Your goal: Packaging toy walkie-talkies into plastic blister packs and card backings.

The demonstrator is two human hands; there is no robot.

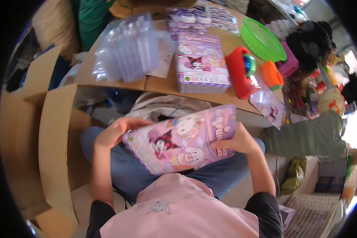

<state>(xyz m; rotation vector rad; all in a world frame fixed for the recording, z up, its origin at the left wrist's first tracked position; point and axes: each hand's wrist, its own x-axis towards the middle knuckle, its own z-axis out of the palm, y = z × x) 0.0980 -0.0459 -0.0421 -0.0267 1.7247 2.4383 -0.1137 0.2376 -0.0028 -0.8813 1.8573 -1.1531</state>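
One printed purple sheet [180, 139] above my lap [121, 162], likely light, bendy, slick, best held by both ends: my right grip [240, 141] pinches its 3 o'clock end, left grip [113, 133] touches at 9, can't tell how tightly. On the counter [162, 82]: one similar-looking stack [202, 61] at 12, one clear-sleeve pile [127, 51] at 11, one red holder [237, 77] and one green basket [261, 39] around 1, one orange holder [271, 75] at 2.

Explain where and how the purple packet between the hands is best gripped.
Grip the purple packet probably by its two ends, coming from left and right: it is broad, slanting up to the right. The left hand is at one end; the right hand has its thumb on the other.
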